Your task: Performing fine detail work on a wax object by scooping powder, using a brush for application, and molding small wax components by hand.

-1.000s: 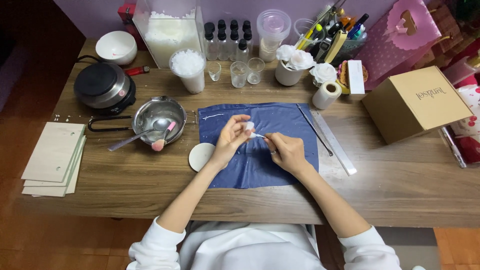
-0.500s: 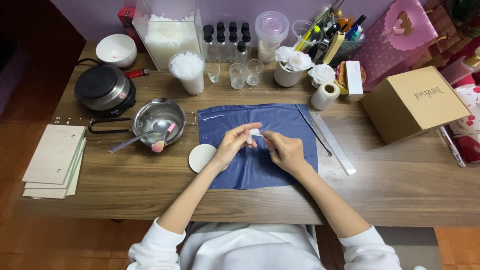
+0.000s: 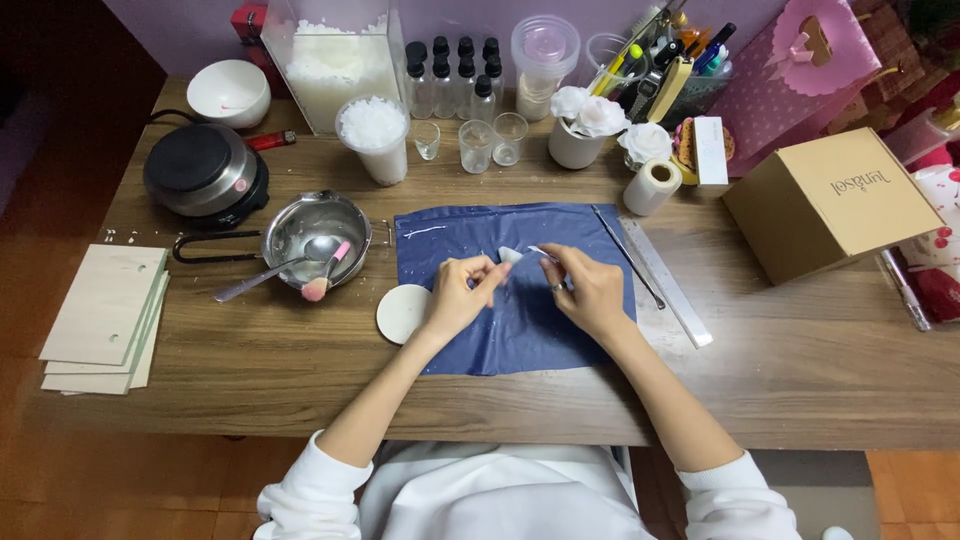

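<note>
Both my hands work over a blue plastic sheet [image 3: 520, 330] laid on the wooden table [image 3: 780, 380]. My left hand [image 3: 460, 295] pinches a small white wax piece [image 3: 510, 255] between thumb and fingers. My right hand [image 3: 590, 285] holds the other side of the same piece, with a thin white stick [image 3: 542, 250] poking out near its fingertips. A round white disc [image 3: 402, 313] lies just left of my left wrist, half on the sheet's edge.
A steel pan [image 3: 310, 235] with a spoon and pink spatula sits left, beside a hot plate [image 3: 200, 170]. Wooden boards [image 3: 100, 315] lie far left. A metal ruler [image 3: 665, 280] and rod lie right of the sheet, then a cardboard box [image 3: 830, 200]. Cups, bottles and wax containers line the back.
The white piece has shifted slightly between my fingers and my hands have drawn a little closer together. Nothing else has moved.
</note>
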